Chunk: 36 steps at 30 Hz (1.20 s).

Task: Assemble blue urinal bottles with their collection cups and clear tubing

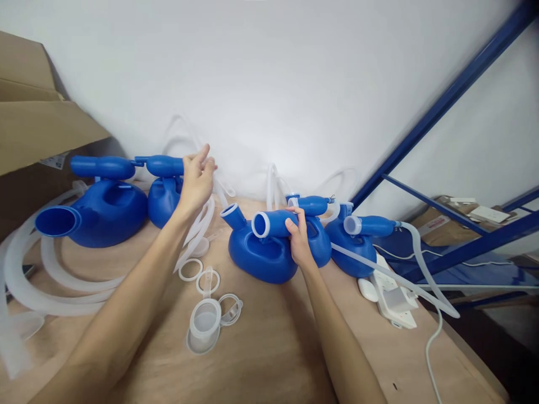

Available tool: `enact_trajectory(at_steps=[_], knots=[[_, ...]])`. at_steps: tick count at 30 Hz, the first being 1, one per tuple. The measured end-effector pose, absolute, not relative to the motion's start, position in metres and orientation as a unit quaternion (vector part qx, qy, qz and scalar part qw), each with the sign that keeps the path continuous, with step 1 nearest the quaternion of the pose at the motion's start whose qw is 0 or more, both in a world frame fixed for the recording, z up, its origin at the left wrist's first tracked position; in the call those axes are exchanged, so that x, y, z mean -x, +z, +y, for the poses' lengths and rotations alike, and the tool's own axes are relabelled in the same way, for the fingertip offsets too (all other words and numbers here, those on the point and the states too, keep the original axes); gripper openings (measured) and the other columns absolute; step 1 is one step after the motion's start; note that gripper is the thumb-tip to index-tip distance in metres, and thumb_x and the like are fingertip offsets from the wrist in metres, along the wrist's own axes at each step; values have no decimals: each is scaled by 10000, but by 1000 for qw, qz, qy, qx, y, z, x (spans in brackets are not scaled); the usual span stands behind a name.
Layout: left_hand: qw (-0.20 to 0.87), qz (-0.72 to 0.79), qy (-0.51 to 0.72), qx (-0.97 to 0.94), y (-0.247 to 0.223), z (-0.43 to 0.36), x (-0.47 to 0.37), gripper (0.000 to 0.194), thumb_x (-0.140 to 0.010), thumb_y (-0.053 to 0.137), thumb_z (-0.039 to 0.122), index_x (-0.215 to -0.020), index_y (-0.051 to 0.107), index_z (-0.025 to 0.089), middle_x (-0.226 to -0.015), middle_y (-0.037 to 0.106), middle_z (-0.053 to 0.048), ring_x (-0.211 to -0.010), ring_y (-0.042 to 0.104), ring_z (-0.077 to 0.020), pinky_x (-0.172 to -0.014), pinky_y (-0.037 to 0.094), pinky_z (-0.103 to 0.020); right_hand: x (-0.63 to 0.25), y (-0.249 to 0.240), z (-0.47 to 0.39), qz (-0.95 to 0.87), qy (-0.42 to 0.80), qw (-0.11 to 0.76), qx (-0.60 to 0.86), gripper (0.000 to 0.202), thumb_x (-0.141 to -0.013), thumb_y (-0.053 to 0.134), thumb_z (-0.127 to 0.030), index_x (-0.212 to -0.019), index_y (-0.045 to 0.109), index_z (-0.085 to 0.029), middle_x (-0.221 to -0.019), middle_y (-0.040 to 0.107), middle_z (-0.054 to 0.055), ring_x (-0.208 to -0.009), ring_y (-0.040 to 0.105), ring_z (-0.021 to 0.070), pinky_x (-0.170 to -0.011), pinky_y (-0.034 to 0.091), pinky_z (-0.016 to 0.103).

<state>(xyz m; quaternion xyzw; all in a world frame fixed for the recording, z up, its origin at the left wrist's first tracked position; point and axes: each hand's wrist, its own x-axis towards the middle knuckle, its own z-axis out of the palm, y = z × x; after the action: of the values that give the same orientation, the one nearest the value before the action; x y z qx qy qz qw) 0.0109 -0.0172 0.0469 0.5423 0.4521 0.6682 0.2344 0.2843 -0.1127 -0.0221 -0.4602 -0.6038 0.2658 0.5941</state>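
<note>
In the head view, the right hand (300, 238) is closed around the handle of the middle jug (256, 261), which sits on the table (261, 353). White rings are fitted at both its spout and the open end of its handle; no hose can be made out joined to it. To the left of the middle jug, the left hand (199, 177) is beside the second jug (162, 202), fingers partly spread; whether it grips anything I cannot tell. Farther left, the end jug (112, 216) has a bare blue mouth, so that one looks unfinished. Right of the middle jug, the far jug (353, 252) has a hose (419, 247) joined to its handle and seems furthest along. In front of the middle jug, to its left, loose rings (191, 279) and a clear cap (205, 335) lie unfitted.
</note>
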Motion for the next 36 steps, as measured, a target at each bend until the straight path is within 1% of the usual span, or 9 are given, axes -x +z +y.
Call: enact_trajectory(at_steps=[5,10,16,21,23,26,29,32,36], knots=[[264,520,601,-547,42,-24,-14,614,-1001,615,536,-1518,589,205,-1457,413,-144,-1456,435,-321,-1292,292,-466,-296,-17,-116,-634,290,562,445,547,-849,722,-688,-1215,593,-302,-1190,633,56,-1078,621,274,-981,547,440],[185,503,621,-572,27,-17,-13,607,-1001,610,487,-1555,557,246,-1441,397,-133,-1479,401,-297,-1278,312,-421,-296,-19,-116,-631,281,571,444,582,-859,685,-739,-1226,575,-300,-1230,620,59,-1135,610,282,-1079,503,465],[200,528,603,-563,13,-4,-7,586,-995,602,419,-1541,571,207,-1520,389,-168,-1463,446,-323,-1273,309,-454,-294,-21,-116,-630,277,572,446,589,-871,651,-760,-1229,549,-303,-1255,598,64,-1151,596,285,-1102,478,471],[221,547,538,-603,8,-12,-19,701,-1022,509,449,-1640,403,136,-1635,323,-226,-1534,395,-342,-1280,286,-465,-293,-22,-115,-626,272,574,452,603,-858,652,-764,-1219,529,-296,-1205,587,60,-1102,595,278,-1044,500,451],[244,546,499,-627,4,-19,-30,699,-994,533,468,-1602,461,132,-1591,434,-229,-1518,424,-365,-1269,303,-487,-292,-24,-114,-619,269,579,457,623,-841,677,-758,-1217,497,-295,-1162,576,55,-1051,601,271,-979,528,439],[277,520,446,-674,-2,-25,-40,520,-929,591,487,-1317,725,167,-1324,699,-180,-1360,574,-389,-1215,380,-498,-290,-27,-114,-610,270,584,462,652,-827,698,-754,-1221,455,-295,-1114,565,48,-997,607,261,-918,548,427],[308,483,398,-717,0,-26,-35,440,-935,529,537,-1096,793,224,-1189,775,-117,-1293,607,-376,-1165,427,-473,-289,-30,-114,-605,278,584,465,636,-848,683,-743,-1232,446,-295,-1092,579,45,-980,613,257,-910,548,421],[354,449,351,-742,6,-26,-18,493,-925,484,569,-1158,762,235,-1276,755,-100,-1243,630,-365,-1075,495,-462,-289,-31,-114,-597,287,585,468,623,-866,669,-729,-1252,438,-299,-1107,589,46,-994,613,256,-915,540,415],[417,391,295,-766,8,-32,3,575,-801,598,449,-1326,651,220,-1207,749,-80,-1052,696,-317,-930,567,-433,-289,-32,-112,-589,299,587,468,596,-898,627,-732,-1269,449,-301,-1190,573,57,-1066,593,255,-982,513,419]])
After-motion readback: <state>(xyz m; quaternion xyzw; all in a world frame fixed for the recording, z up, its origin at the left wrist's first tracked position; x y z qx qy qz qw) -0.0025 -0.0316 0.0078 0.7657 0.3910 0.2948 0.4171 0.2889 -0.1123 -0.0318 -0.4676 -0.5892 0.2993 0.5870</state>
